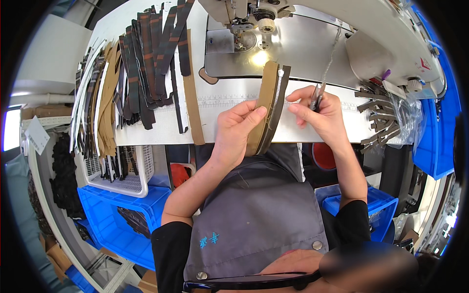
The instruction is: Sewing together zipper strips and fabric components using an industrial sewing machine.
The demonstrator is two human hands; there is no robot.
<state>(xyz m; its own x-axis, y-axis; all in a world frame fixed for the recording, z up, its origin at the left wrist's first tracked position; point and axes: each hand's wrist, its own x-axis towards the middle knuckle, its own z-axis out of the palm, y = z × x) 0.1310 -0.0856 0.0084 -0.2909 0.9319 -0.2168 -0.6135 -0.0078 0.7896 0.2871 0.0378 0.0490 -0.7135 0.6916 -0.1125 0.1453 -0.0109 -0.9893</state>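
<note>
Head view: our left hand (238, 131) pinches a tan fabric strip with a white zipper (270, 102); at three o'clock, our right hand (320, 117) grips small metal snips (316, 99).

A clear plastic bag (408, 119) lies at the right end of the sewing table, crumpled and open, with grey zipper pieces spilling from it. On the white sewing machine's body at upper right sits a small red label (423, 64), too small to make out further. At the far left, a white paper tag (36, 135), roughly rectangular and tilted, hangs off the shelf edge beside brown cardboard boxes (41, 112).
</note>
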